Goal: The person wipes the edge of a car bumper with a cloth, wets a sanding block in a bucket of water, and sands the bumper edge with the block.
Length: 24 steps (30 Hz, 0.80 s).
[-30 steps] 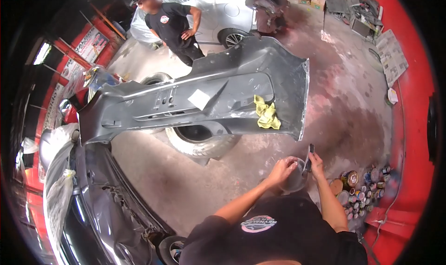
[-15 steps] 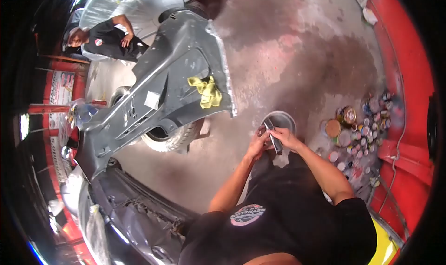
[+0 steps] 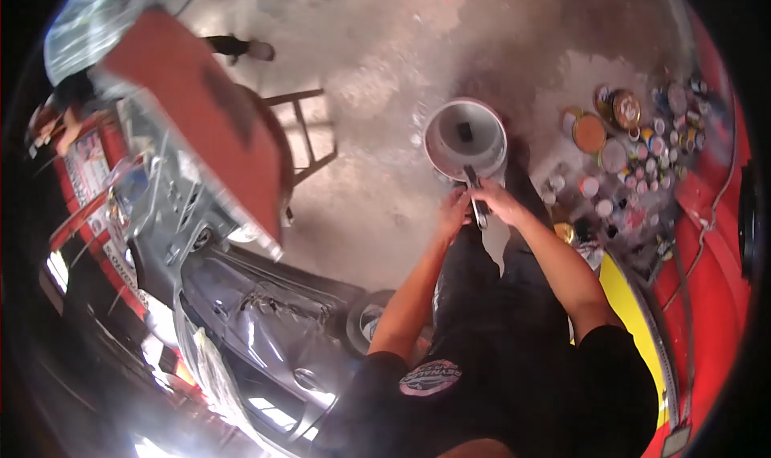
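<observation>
My right hand (image 3: pixel 498 202) grips a dark, narrow hand-sized block (image 3: pixel 477 203) with a pale edge; its exact kind cannot be made out. Against the other side of it are the curled fingers of my left hand (image 3: pixel 454 211). The block points away from me, close to the near rim of a round grey bucket (image 3: pixel 430 154) on the floor. Inside that bucket lies a small dark rectangular piece (image 3: pixel 464 131). Both hands are in front of my dark trousers, above a light patch of floor.
Several paint cans and jars (image 3: pixel 613 156) crowd the floor at right, beside a red wall and a yellow panel (image 3: pixel 634 321). A red-brown panel (image 3: pixel 189 109) slants at left near a metal stand (image 3: pixel 309 141). Below is a dark damaged car body (image 3: pixel 273 321). Another person (image 3: pixel 64 125) is partly visible.
My view has shifted, and the bucket's inside now shows beyond my hands. The block stays in my hands. A red-brown panel face appears where the grey panel with the yellow cloth was.
</observation>
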Each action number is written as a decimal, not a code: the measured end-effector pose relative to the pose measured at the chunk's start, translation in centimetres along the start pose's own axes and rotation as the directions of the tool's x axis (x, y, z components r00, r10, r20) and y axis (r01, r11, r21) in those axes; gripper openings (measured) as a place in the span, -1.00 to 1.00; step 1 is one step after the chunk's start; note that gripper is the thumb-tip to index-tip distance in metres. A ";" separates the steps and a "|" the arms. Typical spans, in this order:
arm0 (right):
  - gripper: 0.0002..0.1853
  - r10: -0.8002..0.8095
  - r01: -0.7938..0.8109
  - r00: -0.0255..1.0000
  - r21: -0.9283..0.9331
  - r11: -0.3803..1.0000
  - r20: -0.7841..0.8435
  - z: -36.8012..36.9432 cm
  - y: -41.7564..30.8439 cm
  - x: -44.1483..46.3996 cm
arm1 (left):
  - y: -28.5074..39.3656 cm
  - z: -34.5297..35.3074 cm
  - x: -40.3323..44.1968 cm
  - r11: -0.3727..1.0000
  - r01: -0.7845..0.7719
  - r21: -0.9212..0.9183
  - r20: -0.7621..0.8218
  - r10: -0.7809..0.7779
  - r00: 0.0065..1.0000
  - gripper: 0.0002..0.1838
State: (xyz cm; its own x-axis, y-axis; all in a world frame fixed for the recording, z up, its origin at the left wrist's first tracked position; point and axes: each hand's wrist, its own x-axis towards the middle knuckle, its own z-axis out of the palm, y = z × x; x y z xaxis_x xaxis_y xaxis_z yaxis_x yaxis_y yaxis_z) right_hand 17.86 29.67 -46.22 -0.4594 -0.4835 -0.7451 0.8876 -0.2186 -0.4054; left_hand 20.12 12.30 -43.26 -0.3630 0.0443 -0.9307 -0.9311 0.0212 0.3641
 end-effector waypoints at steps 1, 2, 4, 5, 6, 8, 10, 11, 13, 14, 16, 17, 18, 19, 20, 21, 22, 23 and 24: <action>-0.63 0.002 0.001 0.997 0.042 0.999 -0.082 -0.9 0.6 2.0 | -0.1 -0.2 2.0 0.987 -0.059 0.152 -0.037 0.065 0.997 -0.50; -0.63 0.031 -0.025 0.995 0.065 0.998 -0.094 -1.8 1.2 4.3 | -0.4 -0.6 4.5 0.987 -0.023 0.157 -0.031 0.029 0.999 -0.50; -0.49 0.133 -0.141 0.920 0.007 0.990 -0.369 -4.5 3.1 9.6 | -1.9 -1.1 10.4 0.920 -0.114 0.376 0.016 0.117 0.993 -0.56; -0.46 0.148 -0.132 0.926 0.071 0.989 -0.346 -6.5 5.0 13.1 | -3.7 -1.9 14.7 0.923 -0.089 0.374 0.025 0.086 0.996 -0.56; -0.43 0.162 -0.122 0.932 0.140 0.983 -0.324 -8.8 7.7 17.0 | -6.6 -3.2 19.6 0.876 -0.160 0.455 0.013 0.172 0.985 -0.57; -0.22 -0.099 -0.013 0.862 -0.216 0.976 -0.497 -13.3 13.1 25.2 | -8.3 -4.0 26.1 0.755 -0.291 0.587 0.020 0.346 0.938 -0.57; -0.14 -0.287 -0.004 0.783 -0.465 0.885 -0.553 -15.9 14.5 31.2 | -12.2 -6.5 36.1 0.526 -0.304 0.794 0.096 0.386 0.918 -0.50; -0.12 -0.343 -0.009 0.747 -0.526 0.850 -0.569 -16.9 14.8 33.8 | -8.8 -5.2 37.0 0.603 -0.114 0.790 -0.054 0.253 0.966 -0.47; -0.06 -0.497 0.126 0.663 -0.571 0.811 -0.560 -18.6 15.4 38.4 | -12.5 -6.3 44.4 0.482 -0.207 0.851 -0.092 0.526 0.845 -0.36; -0.04 -0.615 0.287 0.596 -0.579 0.763 -0.516 -20.5 17.1 41.6 | -12.0 -6.0 46.6 0.518 -0.234 0.823 -0.093 0.530 0.843 -0.30; -0.12 -0.567 -0.114 0.604 -0.765 0.634 -0.560 -19.5 16.5 42.7 | -10.8 -5.4 50.2 0.563 -0.253 0.787 -0.094 0.515 0.852 -0.24; -0.19 -0.545 -0.474 0.585 -0.799 0.370 -0.600 -19.3 16.3 43.1 | -10.7 -5.3 52.2 0.560 -0.256 0.788 -0.048 0.471 0.881 -0.21; -0.19 -0.541 -0.484 0.585 -0.795 0.365 -0.604 -20.1 17.4 43.7 | -11.1 -5.2 53.7 0.554 -0.263 0.790 0.000 0.428 0.904 -0.19; -0.27 -0.459 -0.483 0.686 -0.825 0.293 -0.564 -20.6 18.5 44.1 | -13.8 -4.5 54.7 0.305 -0.138 0.942 -0.023 0.470 0.882 -0.20; -0.34 -0.368 -0.469 0.770 -0.854 0.228 -0.521 -20.8 19.5 44.4 | -13.9 -4.5 54.4 0.302 -0.142 0.942 -0.017 0.469 0.883 -0.20; -0.31 -0.348 -0.439 0.743 -0.809 0.391 -0.572 -23.6 24.4 47.2 | -13.2 -4.4 52.9 0.390 -0.142 0.910 0.036 0.267 0.963 -0.21; -0.31 -0.352 -0.435 0.741 -0.809 0.396 -0.571 -23.1 23.7 46.2 | -12.4 -4.6 51.2 0.470 -0.119 0.874 0.103 0.059 0.993 -0.21; -0.36 -0.238 -0.412 0.849 -0.873 0.260 -0.471 -22.3 21.3 44.9 | -13.4 -5.1 50.4 0.461 -0.127 0.878 0.102 0.079 0.992 -0.21; -0.38 -0.108 -0.357 0.922 -0.925 0.128 -0.371 -21.2 18.9 43.7 | -15.9 -6.1 50.1 0.377 -0.320 0.869 0.192 0.341 0.920 -0.24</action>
State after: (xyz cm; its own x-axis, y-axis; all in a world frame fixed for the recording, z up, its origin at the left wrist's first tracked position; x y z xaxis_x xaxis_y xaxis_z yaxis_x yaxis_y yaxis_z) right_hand 13.83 22.39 -97.66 -0.5322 -0.1080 -0.8397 0.2471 0.9288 -0.2762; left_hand 16.48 8.12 -95.89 -0.6445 0.2394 -0.7262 -0.2033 0.8619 0.4646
